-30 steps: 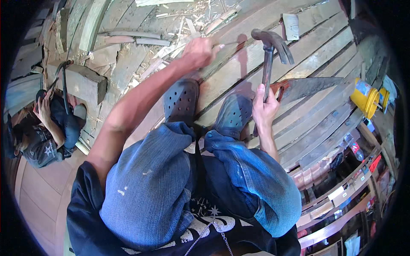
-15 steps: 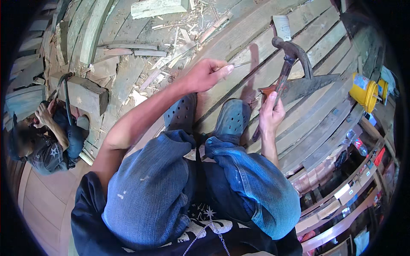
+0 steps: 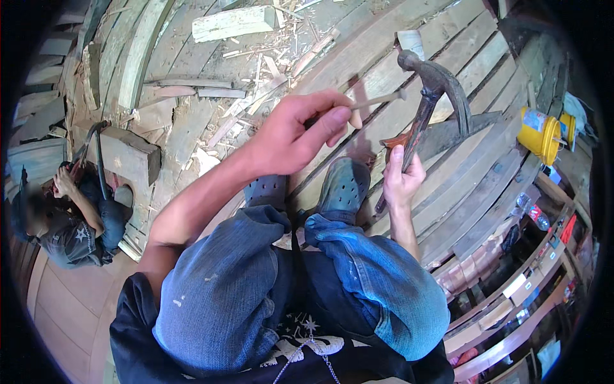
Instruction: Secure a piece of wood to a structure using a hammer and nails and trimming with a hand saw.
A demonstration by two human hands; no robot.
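Large nail (image 3: 378, 100): pinched between thumb and index of the left hand (image 3: 297, 136), shank out to the right of the fingertips, head at the free end. Remaining left fingers curl under the pinch. Right hand (image 3: 403, 179) is wrapped round the shaft of the claw hammer (image 3: 427, 96), grip partway up, butt sticking out below the fingers. Hammer head sits above the right fingers, round face toward the nail head, claw curving away right; they look apart, though depth is hard to call. Handling, as a judgement: nail should sit square and firm in the pinch, fingertips well clear of its head; a right-hand grip nearer the butt would give better swing, the present one better short-stroke control. Handsaw (image 3: 457, 133) lies just beyond the right fingers, behind the hammer; worth watching its teeth. Perforated clogs (image 3: 344, 182) are planted below and between both hands, so toes are near the work. Farther out: pale wood block (image 3: 233, 24) above the left fingers, yellow bucket (image 3: 537, 136) well right of the right ones.
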